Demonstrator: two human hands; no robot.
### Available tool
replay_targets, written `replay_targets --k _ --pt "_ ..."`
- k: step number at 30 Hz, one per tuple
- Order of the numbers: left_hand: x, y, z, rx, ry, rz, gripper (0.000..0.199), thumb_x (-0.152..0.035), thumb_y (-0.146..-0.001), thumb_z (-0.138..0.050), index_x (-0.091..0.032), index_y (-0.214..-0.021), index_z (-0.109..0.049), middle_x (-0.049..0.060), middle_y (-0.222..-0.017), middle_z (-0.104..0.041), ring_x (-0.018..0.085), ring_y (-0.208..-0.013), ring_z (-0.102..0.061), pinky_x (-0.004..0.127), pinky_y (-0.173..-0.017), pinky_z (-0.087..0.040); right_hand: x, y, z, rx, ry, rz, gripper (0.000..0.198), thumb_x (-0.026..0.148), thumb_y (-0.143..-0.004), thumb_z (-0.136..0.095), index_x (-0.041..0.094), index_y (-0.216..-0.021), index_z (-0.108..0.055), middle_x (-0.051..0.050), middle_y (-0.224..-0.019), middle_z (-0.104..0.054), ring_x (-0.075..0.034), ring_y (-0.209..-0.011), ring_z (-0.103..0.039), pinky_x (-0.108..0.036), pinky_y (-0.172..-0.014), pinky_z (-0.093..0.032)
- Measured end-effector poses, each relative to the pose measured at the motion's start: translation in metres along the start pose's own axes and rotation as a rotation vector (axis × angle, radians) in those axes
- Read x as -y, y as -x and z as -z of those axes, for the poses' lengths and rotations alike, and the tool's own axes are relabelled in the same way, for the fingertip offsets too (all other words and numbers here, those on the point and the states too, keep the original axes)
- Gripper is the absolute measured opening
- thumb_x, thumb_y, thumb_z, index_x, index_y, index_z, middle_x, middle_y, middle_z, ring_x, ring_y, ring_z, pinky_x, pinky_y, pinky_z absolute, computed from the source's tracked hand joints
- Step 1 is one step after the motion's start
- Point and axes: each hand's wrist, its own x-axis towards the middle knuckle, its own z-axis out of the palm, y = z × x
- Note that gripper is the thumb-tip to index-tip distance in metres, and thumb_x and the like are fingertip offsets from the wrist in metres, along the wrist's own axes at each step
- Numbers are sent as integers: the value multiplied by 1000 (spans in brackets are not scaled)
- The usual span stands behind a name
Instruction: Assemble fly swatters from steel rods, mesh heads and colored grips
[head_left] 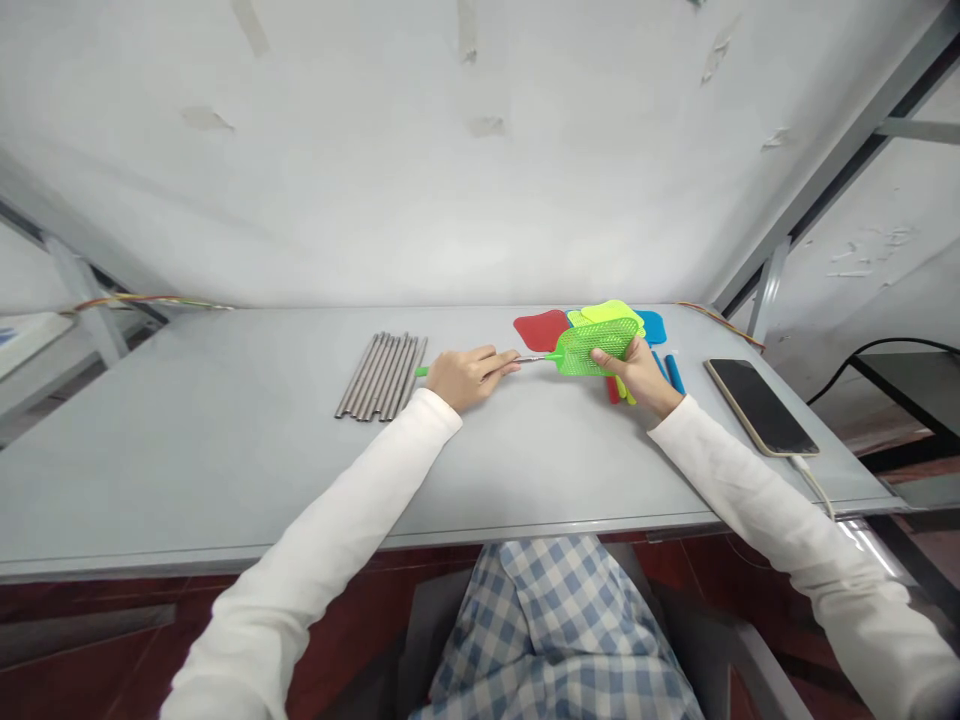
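A green fly swatter with a thin metal rod is held level above the table, its mesh head to the right. My left hand is closed around the rod, and the green handle end pokes out at its left. My right hand grips the mesh head, with the thumb on the near face. Behind the head lie a red swatter head, a yellow swatter head and a blue swatter head, partly covered. Several metal tubes lie side by side left of my left hand.
A phone with a white cable lies on the right side of the grey table. A blue handle sits close to my right wrist. The white wall rises behind the table, and metal frame posts stand at both sides.
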Motion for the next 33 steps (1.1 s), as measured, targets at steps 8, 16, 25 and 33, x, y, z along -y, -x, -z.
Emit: replay_targets --k 8,16,25,33 --pt "-1 1 -8 -61 87 -30 38 -49 -95 -45 -23 -99 -73 4 -84 -75 12 -67 -63 24 -58 -40 9 0 4 39 -30 -18 65 48 -60 -85 28 -118 -63 -3 -109 -73 -27 -107 -67 -44 -98 -52" --pt "3 0 0 75 98 -46 33 -46 -94 -46 -22 -102 -67 1 -76 -71 13 -70 -65 23 -59 -40 1 -2 3 -17 -44 -2 60 45 -62 -84 28 -116 -65 -2 -106 -74 -27 -105 -67 -44 -95 -53" --pt "9 -2 3 98 51 -31 30 -46 -93 -48 -23 -102 -65 0 -81 -72 13 -72 -66 23 -57 -37 4 -2 3 -70 -58 17 55 43 -63 -84 27 -112 -65 -3 -103 -74 -27 -100 -69 -45 -94 -54" --pt "12 -1 3 69 -19 -33 30 -47 -93 -47 -22 -96 -64 1 -79 -72 14 -71 -65 25 -54 -32 -8 -7 10 -208 159 169 45 44 -72 -75 28 -110 -55 -3 -111 -66 -21 -101 -63 -39 -94 -50"
